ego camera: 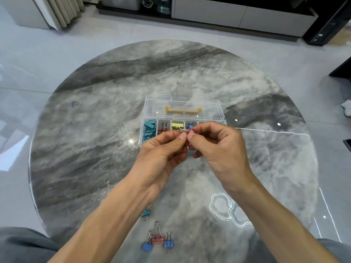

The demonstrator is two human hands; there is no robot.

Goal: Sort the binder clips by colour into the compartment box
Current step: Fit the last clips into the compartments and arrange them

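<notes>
Nearest lie four loose binder clips (156, 239) on the marble table (95, 130): two blue, one pink, one teal. Both hands meet just above the clear compartment box (146, 111), left hand (161, 150) and right hand (218, 147) pinching one small clip (187, 130) together. Likely light, stiff and springy; best held by its wire loops. Glossy floor tiles surround the table.

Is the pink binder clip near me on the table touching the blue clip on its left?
Touching. In the head view the pink binder clip overlaps the wire handle of the left blue clip, with no gap visible.
</notes>
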